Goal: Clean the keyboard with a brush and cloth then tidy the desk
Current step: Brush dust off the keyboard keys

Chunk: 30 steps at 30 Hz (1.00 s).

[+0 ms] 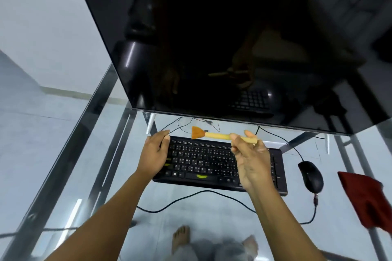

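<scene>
Both forearms reach in over the glass desk (212,207). The left hand (156,150) curls round the left end of the keyboard (203,161), thumb on the top row. The right hand (250,161) pinches the brush (222,134) near the tail of its handle, its other fingers loosely spread. The bristles sit over the keyboard's far edge, though blur makes it hard to say whether they touch.

That pinch looks light and far back, so a firm sweep could twist the brush or flick it loose. The glass is slick; if the bracing hand eases, the keyboard may skate toward the mouse (310,176) or tug its cable (191,195). The monitor (233,38) hangs close behind and a long stroke might knock its lower edge.

The brush has a pale, round wooden handle and a flat fan of tan bristles. The keyboard is matte black plastic with low keys — crevices that trap dust. The monitor is glossy and mirror-dark. The cloth (364,197) — red, soft, rumpled — lies at the desk's right edge, well apart from the keyboard.
</scene>
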Motion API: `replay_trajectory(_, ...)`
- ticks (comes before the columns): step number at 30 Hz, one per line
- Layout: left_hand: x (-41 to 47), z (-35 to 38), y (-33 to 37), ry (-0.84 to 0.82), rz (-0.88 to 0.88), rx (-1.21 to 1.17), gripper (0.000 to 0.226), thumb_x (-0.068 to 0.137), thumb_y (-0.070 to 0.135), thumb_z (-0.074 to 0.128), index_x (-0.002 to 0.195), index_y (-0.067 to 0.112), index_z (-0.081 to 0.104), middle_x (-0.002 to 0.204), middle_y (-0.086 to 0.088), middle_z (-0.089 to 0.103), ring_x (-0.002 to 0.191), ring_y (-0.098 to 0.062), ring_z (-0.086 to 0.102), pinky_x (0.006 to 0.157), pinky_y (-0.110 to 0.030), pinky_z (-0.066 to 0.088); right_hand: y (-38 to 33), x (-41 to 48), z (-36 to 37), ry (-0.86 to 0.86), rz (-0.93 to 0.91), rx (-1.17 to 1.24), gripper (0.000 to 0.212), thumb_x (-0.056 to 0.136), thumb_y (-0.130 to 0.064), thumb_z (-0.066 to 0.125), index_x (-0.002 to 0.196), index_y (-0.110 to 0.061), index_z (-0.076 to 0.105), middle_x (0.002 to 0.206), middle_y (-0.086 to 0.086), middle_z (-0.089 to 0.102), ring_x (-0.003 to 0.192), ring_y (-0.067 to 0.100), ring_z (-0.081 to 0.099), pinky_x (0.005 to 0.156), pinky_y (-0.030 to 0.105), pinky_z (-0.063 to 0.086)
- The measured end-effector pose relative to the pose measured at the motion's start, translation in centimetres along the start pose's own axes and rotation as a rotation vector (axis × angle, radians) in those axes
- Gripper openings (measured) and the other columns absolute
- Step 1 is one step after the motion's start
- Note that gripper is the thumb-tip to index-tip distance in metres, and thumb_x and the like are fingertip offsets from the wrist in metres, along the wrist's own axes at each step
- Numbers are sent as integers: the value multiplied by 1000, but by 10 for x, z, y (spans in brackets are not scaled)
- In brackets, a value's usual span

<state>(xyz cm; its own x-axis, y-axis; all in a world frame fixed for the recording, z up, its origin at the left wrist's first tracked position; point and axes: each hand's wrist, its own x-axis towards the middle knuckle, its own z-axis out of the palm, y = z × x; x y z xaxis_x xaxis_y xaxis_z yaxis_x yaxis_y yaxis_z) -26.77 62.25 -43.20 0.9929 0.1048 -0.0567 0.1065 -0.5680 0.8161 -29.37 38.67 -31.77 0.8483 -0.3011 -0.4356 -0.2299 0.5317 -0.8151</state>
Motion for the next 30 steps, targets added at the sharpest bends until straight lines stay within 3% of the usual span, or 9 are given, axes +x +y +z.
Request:
replay_trajectory(5,0,-11,-7,-8,10,-39,35,104,31,35,122,19,63,110,10,61,109,-11,52,92,-21,37,21,-1,13,-18,-75,-333,5,88,-4,65,93,-5,67,70,1,65,64,12,58,63,25,50)
replay_trajectory(9,1,-18,-11,5,34,-45,34,104,25,35,118,17,64,105,9,61,102,-5,51,86,-4,32,47,-11,15,-377,-33,-881,4,94,-10,57,92,-9,58,83,7,72,65,15,67,63,31,59)
replay_trajectory(11,-2,-18,-14,-9,61,-35,36,104,30,32,120,18,63,107,11,61,103,-4,50,88,-8,33,54,-10,9,-364,-201,-1016,5,94,-14,58,89,-15,58,78,2,72,67,11,68,66,27,58)
replay_trajectory(14,-1,-16,-23,-16,101,-17,48,101,42,27,124,19,61,114,9,63,109,-5,50,92,-16,35,49,-13,8,-212,-365,-903,6,93,-16,61,89,-16,58,78,2,73,71,14,71,67,25,57)
replay_trajectory(18,1,-14,-28,9,111,-11,48,100,43,26,123,19,61,115,7,64,109,-6,51,95,-24,38,60,-23,13,-509,-60,-982,3,92,-12,62,90,-11,60,80,2,74,73,19,71,70,36,60)
replay_trajectory(22,1,-14,-28,-8,133,-17,47,101,41,26,124,17,61,117,7,63,111,-8,50,96,-25,38,58,-19,11,-281,-361,-995,8,93,-15,59,88,-21,60,81,-6,73,69,16,69,63,30,57)
replay_trajectory(26,0,-17,-29,-6,173,11,39,102,33,33,124,16,60,117,9,61,109,-3,46,94,-16,34,62,-28,12,-554,-255,-1135,8,92,-13,61,88,-18,65,80,-4,73,73,13,68,65,18,52)
replay_trajectory(29,4,-18,-31,-24,161,-59,29,102,22,44,123,14,63,115,11,61,108,-2,49,96,-18,39,58,-18,8,-270,-479,-1101,17,90,-13,63,86,-30,64,82,-7,69,76,9,66,67,18,50)
replay_trajectory(30,7,-18,-32,-30,137,-95,28,101,20,46,122,14,64,115,11,61,110,-4,51,98,-23,42,56,-17,9,-225,-426,-999,15,91,-11,62,88,-26,64,82,-3,70,77,13,68,69,23,54)
